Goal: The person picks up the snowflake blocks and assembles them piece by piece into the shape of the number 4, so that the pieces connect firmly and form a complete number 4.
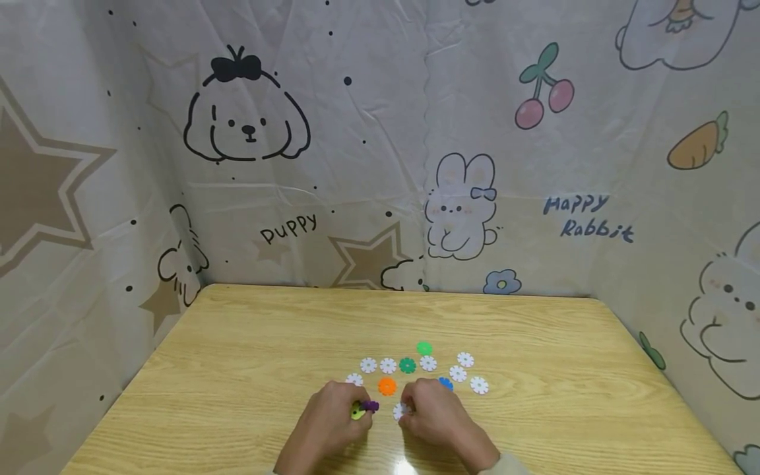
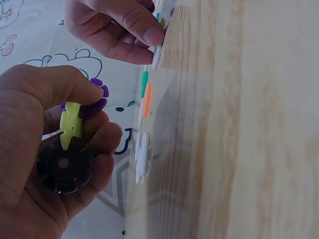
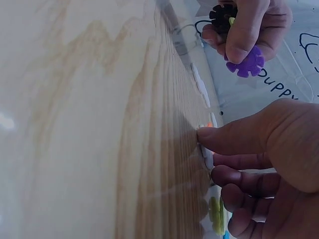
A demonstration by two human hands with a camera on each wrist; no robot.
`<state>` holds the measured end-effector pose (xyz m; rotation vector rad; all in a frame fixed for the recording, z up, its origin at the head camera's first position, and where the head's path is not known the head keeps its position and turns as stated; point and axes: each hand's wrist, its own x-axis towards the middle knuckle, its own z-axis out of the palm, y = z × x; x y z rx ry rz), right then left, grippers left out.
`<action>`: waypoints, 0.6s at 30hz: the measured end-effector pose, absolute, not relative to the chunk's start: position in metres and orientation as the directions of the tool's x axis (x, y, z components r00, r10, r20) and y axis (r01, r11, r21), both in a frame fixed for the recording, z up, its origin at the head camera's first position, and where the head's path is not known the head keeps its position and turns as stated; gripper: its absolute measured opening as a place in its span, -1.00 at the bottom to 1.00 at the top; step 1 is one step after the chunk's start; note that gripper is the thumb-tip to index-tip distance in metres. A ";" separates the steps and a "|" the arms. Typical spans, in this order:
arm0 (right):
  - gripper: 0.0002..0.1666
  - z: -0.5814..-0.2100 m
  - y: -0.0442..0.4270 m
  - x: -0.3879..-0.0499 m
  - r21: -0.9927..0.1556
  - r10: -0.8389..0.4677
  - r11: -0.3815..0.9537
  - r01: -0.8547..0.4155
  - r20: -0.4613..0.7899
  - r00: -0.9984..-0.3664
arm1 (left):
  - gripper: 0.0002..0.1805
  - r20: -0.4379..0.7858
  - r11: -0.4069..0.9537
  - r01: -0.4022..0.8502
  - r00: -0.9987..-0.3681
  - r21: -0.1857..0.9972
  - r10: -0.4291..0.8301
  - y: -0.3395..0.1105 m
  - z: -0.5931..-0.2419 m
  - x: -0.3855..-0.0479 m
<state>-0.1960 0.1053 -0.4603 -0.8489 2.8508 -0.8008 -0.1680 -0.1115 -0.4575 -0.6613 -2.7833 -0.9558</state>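
Note:
My left hand [image 1: 336,414] grips a small joined piece of notched plastic discs. It is made up of a purple disc [image 3: 248,62], a yellow-green disc [image 2: 71,124] and a black disc [image 2: 65,167], the black one lying against the curled fingers. To its right, my right hand [image 1: 438,410] pinches the edge of a white notched disc [image 1: 398,412] at the tabletop, between thumb and forefinger. Part of that white disc is covered by the fingertips. Just beyond both hands lies an orange disc [image 1: 387,386].
Several loose white discs [image 1: 368,365] are spread on the wooden table [image 1: 267,336] ahead of the hands. Among them lie a dark green disc [image 1: 407,365], a bright green disc [image 1: 424,348] and a blue disc [image 1: 446,383], partly behind the right hand. A printed curtain [image 1: 368,132] surrounds the table.

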 end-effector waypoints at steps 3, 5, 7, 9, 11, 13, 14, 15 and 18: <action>-0.83 -0.458 0.105 -0.197 -0.504 -0.517 0.719 -0.478 0.071 -0.853 | -0.96 0.251 0.699 0.440 -0.897 0.563 0.363 -0.111 -0.458 -0.169; -0.80 -0.458 0.105 -0.198 -0.501 -0.513 0.723 -0.475 0.069 -0.855 | -0.96 0.254 0.697 0.443 -0.896 0.564 0.364 -0.111 -0.458 -0.169; -0.78 -0.457 0.105 -0.198 -0.500 -0.510 0.725 -0.473 0.070 -0.857 | -0.98 0.256 0.696 0.445 -0.895 0.563 0.365 -0.110 -0.458 -0.170; -0.74 -0.456 0.105 -0.198 -0.500 -0.508 0.723 -0.477 0.085 -0.857 | -0.98 0.257 0.696 0.446 -0.894 0.563 0.366 -0.110 -0.457 -0.170; -0.72 -0.457 0.106 -0.197 -0.512 -0.504 0.714 -0.478 0.098 -0.858 | -1.00 0.256 0.698 0.447 -0.894 0.560 0.367 -0.110 -0.457 -0.170; -0.71 -0.458 0.107 -0.196 -0.528 -0.500 0.699 -0.483 0.122 -0.857 | -0.99 0.257 0.701 0.449 -0.893 0.555 0.369 -0.110 -0.457 -0.171; -0.71 -0.458 0.108 -0.196 -0.535 -0.499 0.691 -0.487 0.135 -0.856 | -0.99 0.257 0.702 0.449 -0.893 0.553 0.369 -0.110 -0.456 -0.171; -0.72 -0.459 0.109 -0.195 -0.545 -0.499 0.681 -0.489 0.144 -0.855 | -0.99 0.256 0.702 0.449 -0.893 0.552 0.370 -0.110 -0.456 -0.171; -0.75 -0.459 0.112 -0.196 -0.559 -0.499 0.664 -0.496 0.162 -0.851 | -0.96 0.251 0.698 0.449 -0.893 0.558 0.374 -0.110 -0.457 -0.173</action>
